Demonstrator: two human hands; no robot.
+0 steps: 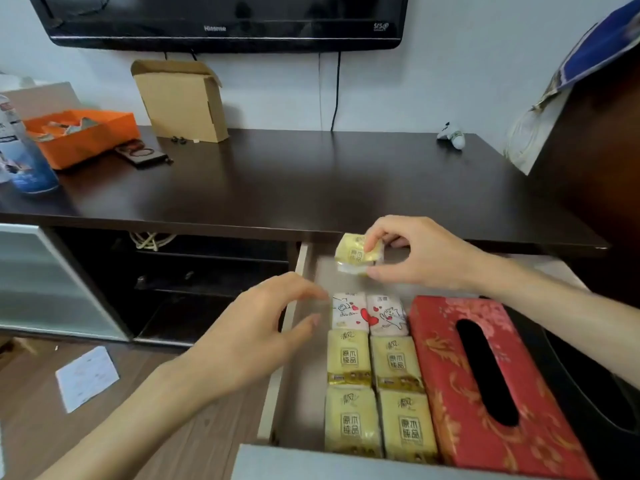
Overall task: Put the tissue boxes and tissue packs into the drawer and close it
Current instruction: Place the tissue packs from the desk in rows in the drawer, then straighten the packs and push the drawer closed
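Yellow tissue pack (356, 255) in right hand (420, 254)

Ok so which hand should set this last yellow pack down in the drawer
Right. The right hand already pinches the yellow pack over the bare drawer floor behind the heart packs. The left hand is open and holds nothing.

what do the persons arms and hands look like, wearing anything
Both forearms are bare as far as the frame shows: no sleeve reaches into view. The left hand and right hand wear no gloves, and no rings, watch or bracelet show on the fingers or wrists. Fingernails look short and unpainted, though blur on the left hand makes its details hard to read.
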